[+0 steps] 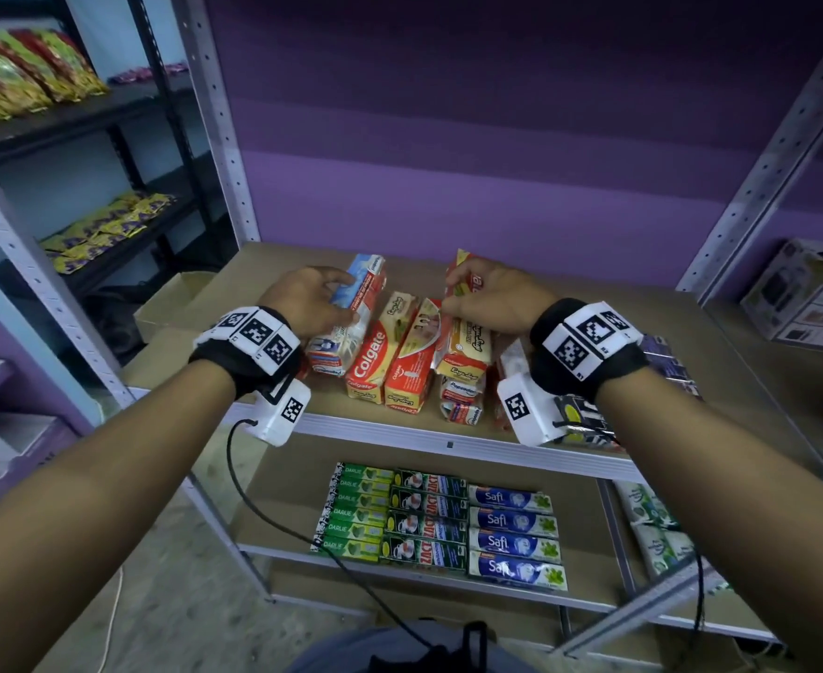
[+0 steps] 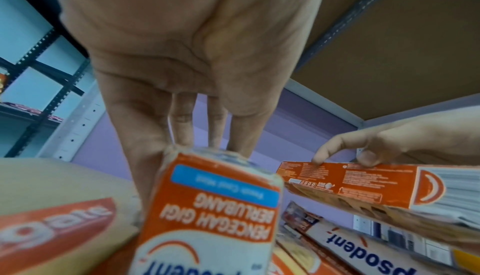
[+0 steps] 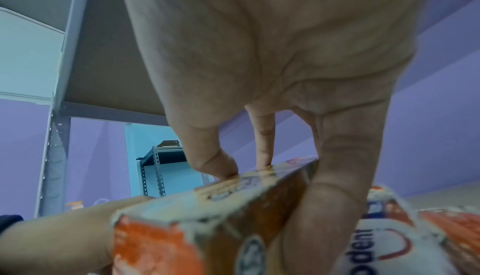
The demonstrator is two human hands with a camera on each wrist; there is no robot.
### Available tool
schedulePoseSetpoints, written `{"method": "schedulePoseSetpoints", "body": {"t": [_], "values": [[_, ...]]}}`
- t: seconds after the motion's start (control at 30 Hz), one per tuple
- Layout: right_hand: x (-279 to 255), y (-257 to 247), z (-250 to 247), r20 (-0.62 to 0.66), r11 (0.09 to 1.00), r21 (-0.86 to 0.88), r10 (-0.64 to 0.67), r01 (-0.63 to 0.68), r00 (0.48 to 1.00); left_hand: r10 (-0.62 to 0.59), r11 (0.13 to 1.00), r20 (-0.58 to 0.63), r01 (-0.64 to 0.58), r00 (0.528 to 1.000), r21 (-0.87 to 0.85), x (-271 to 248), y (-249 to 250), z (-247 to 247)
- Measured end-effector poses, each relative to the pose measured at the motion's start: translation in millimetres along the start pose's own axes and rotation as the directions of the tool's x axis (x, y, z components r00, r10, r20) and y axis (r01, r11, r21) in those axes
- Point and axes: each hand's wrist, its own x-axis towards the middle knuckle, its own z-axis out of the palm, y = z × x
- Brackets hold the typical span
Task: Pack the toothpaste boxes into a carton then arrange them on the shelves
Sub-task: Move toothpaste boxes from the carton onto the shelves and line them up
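Observation:
Several red, white and yellow toothpaste boxes (image 1: pixel 402 357) lie in a loose pile on the brown upper shelf (image 1: pixel 569 342). My left hand (image 1: pixel 303 298) grips a red and blue Pepsodent box (image 1: pixel 358 303) at the pile's left; in the left wrist view this Pepsodent box (image 2: pixel 210 213) sits between fingers and thumb. My right hand (image 1: pixel 487 293) holds a red and yellow box (image 1: pixel 465 274) lifted above the pile's right side. In the right wrist view its fingers (image 3: pixel 335 176) and thumb clamp that box (image 3: pixel 221 218).
The shelf below carries neat rows of green Darlie (image 1: pixel 356 512), dark Zact (image 1: pixel 426 524) and blue Safi boxes (image 1: pixel 514 536). An open carton (image 1: pixel 172 303) stands at the left beyond the shelf post. A white appliance box (image 1: pixel 807 293) sits at the right.

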Motion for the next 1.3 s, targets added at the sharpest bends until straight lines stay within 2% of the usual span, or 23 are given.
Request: {"method": "schedulePoseSetpoints", "body": {"t": [0.17, 0.3, 0.43, 0.57, 0.8, 0.97, 1.3], "values": [[10.9, -33.3, 26.7, 0.017, 1.000, -0.005, -0.025, 0.026, 1.000, -0.031, 0.994, -0.034, 0.035, 0.999, 0.107, -3.8, -24.4, -20.5], [21.6, -52.4, 51.8, 0.047, 0.996, 0.078, 0.030, -0.033, 0.998, -0.048, 0.990, -0.039, 0.053, 0.998, 0.129, -8.0, -37.9, -26.1], [34.2, -61.8, 69.7, 0.049, 0.998, -0.061, -0.002, 0.005, 0.999, -0.059, 0.993, -0.029, 0.062, 0.998, 0.103, -9.7, -47.6, -26.0], [42.7, -62.0, 82.4, 0.133, 0.996, -0.069, 0.058, -0.049, 0.989, -0.069, 0.994, -0.003, 0.069, 0.998, 0.085, -7.3, -52.6, -25.5], [51.4, -62.0, 81.1, 0.232, 0.996, -0.033, 0.088, -0.082, 0.969, -0.117, 0.993, 0.042, 0.116, 0.992, 0.032, -3.9, -54.2, -21.6], [54.1, -67.0, 82.3, 0.202, 0.999, -0.043, 0.020, -0.011, 0.979, -0.127, 0.992, 0.071, 0.126, 0.989, 0.018, -3.0, -53.7, -24.9], [59.7, -74.3, 79.9, 0.214, 0.996, -0.086, 0.025, -0.006, 0.976, -0.104, 0.994, 0.094, 0.101, 0.990, 0.041, 2.4, -53.8, -28.8]]}}
